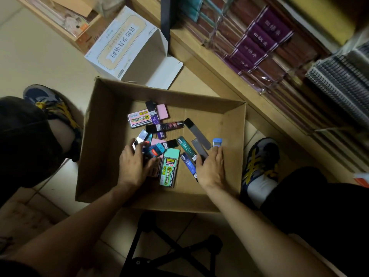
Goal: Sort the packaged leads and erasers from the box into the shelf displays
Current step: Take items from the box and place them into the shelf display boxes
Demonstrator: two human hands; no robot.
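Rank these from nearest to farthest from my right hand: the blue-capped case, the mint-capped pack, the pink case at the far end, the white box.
From the right hand:
1. Blue-capped case, at its fingertips.
2. Mint-capped pack, to its left.
3. Pink case, at the pile's far end.
4. White box, outside, by the shelf.

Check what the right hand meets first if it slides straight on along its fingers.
Likely the small blue-capped case just beyond the right hand; fingertips may already touch it, depth unclear. Past that, the cardboard box wall.
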